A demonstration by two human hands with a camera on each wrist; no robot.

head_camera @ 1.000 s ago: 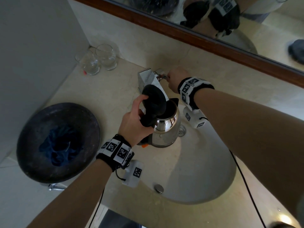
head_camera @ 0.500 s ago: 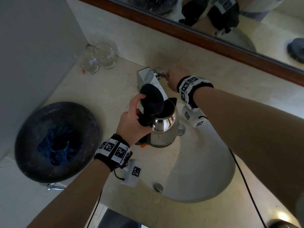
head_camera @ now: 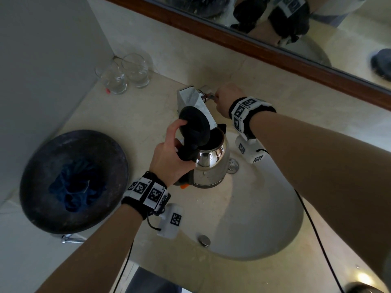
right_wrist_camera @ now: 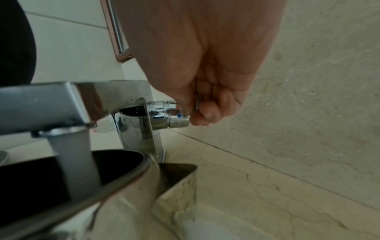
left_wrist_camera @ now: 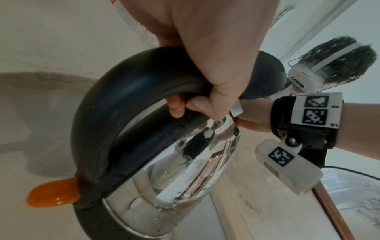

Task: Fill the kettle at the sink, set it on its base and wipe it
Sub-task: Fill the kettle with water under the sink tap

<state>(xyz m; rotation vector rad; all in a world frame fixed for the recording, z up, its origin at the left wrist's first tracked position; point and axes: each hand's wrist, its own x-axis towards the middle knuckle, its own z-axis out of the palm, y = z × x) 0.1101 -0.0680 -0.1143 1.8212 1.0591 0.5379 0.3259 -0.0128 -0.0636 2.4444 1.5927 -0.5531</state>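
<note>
One change: none plain since a second ago; kettle (head_camera: 211, 166) stays under tap (head_camera: 195, 104), centre frame.
Left hand (head_camera: 169, 159): wrapped round handle.
Right hand (head_camera: 226, 98): pinching tap lever (right_wrist_camera: 174, 116).
Meaning: filling continues.

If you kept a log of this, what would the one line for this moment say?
stage: filling | left hand: holds kettle by handle, lid open, under faucet | right hand: grips faucet lever | water: running into kettle

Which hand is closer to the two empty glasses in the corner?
Left. The left hand holds the kettle handle, toward the glasses; the right hand pinches the tap lever beyond the tap.
</note>
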